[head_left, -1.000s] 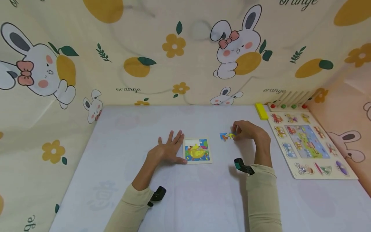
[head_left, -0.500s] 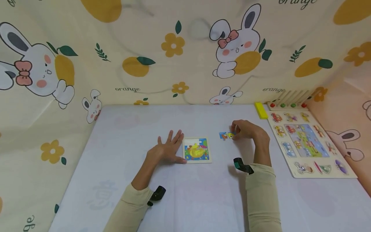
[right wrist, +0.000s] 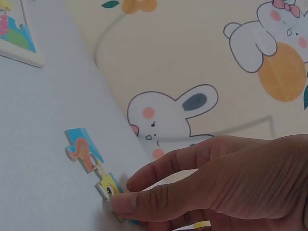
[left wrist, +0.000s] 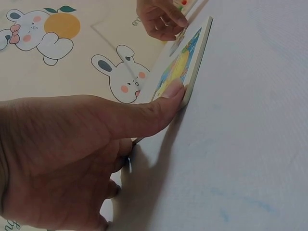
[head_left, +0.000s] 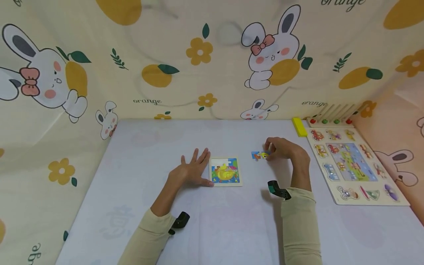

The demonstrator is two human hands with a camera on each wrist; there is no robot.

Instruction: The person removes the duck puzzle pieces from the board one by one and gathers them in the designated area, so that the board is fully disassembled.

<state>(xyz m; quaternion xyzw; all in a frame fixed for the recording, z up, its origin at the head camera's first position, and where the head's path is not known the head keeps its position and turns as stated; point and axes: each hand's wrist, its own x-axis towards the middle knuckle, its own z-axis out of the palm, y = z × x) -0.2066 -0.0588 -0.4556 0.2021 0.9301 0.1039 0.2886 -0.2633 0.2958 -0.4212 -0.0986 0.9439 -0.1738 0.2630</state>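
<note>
A small square jigsaw (head_left: 226,174) with a yellow duck picture lies in its pale wooden frame, its bare backing showing at the upper left. Along its left side my left hand (head_left: 189,172) is spread, fingers extended and the thumb (left wrist: 172,89) touching the near corner. To the right of the jigsaw, my right hand (head_left: 284,148) pinches a yellow puzzle piece (right wrist: 109,185) with an eye printed on it, low over the table; the fingertips cover part of it. A blue and orange puzzle piece (right wrist: 84,148) lies right against that one, on the side toward the jigsaw.
A large wooden picture board (head_left: 351,162) with vehicle and toy shapes covers the table's right side. Behind it stands a rack (head_left: 330,120) with upright rods and coloured beads. Beside the rack is a yellow block (head_left: 299,127). A printed cloth (head_left: 228,95) rises behind the table.
</note>
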